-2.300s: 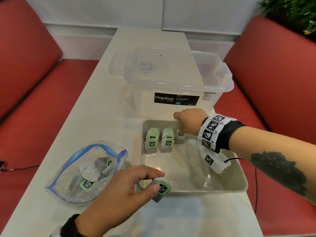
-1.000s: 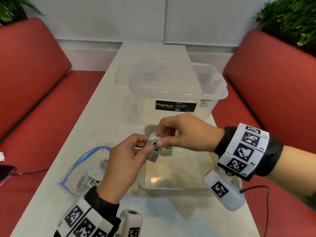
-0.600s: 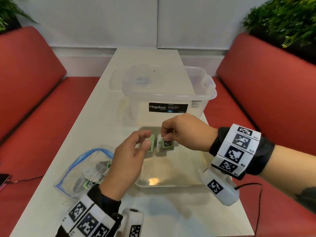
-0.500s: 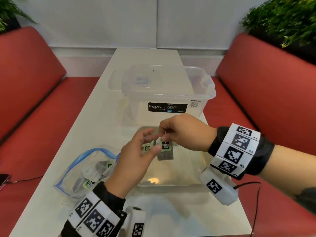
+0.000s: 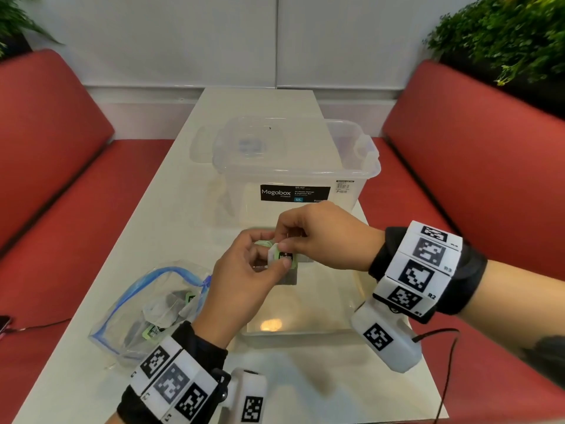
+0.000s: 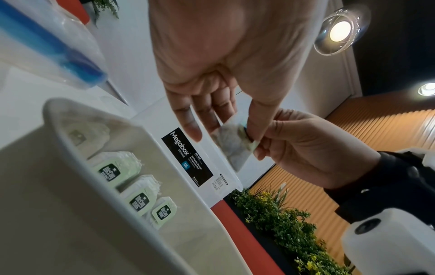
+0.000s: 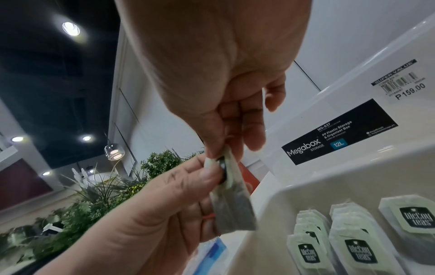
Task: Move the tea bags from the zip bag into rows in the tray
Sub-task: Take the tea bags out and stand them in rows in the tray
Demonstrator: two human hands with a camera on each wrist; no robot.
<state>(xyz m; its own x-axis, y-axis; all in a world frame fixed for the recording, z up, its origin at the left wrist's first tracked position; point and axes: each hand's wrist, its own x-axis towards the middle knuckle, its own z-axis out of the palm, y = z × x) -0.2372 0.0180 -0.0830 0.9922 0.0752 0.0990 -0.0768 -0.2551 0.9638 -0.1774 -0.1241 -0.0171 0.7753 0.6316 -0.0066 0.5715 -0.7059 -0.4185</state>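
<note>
One tea bag with a green tag hangs above the back left of the beige tray. My left hand pinches it from the left, thumb on the tag. From the right, my right hand pinches its top edge. In the right wrist view the tea bag dangles below both thumbs. Three rows of tea bags lie along the tray's far end, also visible as tea bags in the left wrist view. The clear zip bag with a blue seal lies left of the tray and holds several more.
A clear Megabox storage box stands directly behind the tray, its lid beside it. Red bench seats flank the white table. A cable runs off the right edge, and a phone lies on the left seat.
My left hand brought a tea bag from beside the zip bag up over the tray. My right hand left the rows and took hold of it, so both hands now pinch it.
</note>
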